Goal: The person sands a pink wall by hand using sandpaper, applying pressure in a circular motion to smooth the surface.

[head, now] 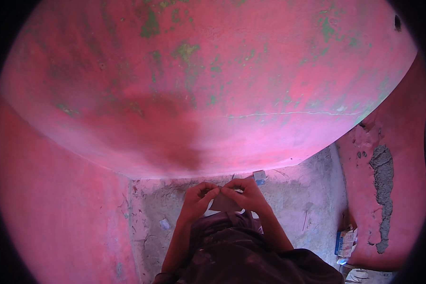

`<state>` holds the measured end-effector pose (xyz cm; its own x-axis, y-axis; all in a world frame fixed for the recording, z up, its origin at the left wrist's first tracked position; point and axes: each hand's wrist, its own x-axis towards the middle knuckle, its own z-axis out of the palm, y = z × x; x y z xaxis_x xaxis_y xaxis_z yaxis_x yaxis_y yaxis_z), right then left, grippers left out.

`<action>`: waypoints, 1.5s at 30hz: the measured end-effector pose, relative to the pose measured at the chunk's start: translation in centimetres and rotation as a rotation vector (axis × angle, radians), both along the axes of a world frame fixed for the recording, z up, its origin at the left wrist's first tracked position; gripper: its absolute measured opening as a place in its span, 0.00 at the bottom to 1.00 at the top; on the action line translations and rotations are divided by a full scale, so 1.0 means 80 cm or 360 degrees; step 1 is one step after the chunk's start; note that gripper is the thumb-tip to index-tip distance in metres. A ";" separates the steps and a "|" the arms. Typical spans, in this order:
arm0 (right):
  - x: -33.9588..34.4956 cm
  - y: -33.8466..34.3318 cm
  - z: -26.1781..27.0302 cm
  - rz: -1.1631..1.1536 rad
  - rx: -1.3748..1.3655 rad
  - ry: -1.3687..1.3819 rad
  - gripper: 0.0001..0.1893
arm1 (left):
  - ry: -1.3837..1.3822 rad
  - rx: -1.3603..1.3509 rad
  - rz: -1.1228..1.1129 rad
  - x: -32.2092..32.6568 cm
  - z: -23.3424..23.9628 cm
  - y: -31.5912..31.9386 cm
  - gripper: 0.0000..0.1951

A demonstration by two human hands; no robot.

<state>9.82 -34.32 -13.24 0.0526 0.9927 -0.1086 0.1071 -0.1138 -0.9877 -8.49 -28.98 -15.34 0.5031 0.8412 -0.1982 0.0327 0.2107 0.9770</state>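
Note:
A small dark brownish sheet point(226, 202), perhaps sandpaper, hangs between my two hands in front of my waist. The thumb and fingers of my left hand point(198, 200) pinch its upper edge from the left. From the right, my right hand point(247, 196) grips the same edge, its fingertips close to those of the left. Behind the hands stands a pink painted wall point(255, 81) with green patches, a thin crack and a dark shadow on it.
Side walls rise at left point(74, 213) and right point(408, 198); the right one has a rough grey cement strip point(382, 191). On the grey floor point(287, 213) lie a small white box point(259, 175) and a pale scrap point(165, 224). A blue and white carton point(346, 242) sits at right.

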 end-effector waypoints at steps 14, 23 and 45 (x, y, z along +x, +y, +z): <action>-0.005 0.008 -0.005 -0.0037 0.0064 -0.0009 0.09 | 0.0090 -0.0026 0.0091 -0.001 0.007 0.002 0.07; -0.006 0.008 -0.011 -0.0082 0.0045 0.0098 0.11 | -0.0007 0.0046 -0.0013 -0.009 0.004 -0.002 0.10; -0.012 0.004 -0.013 -0.0377 -0.0027 0.0474 0.09 | -0.0114 -0.0100 0.0002 -0.023 -0.002 -0.015 0.18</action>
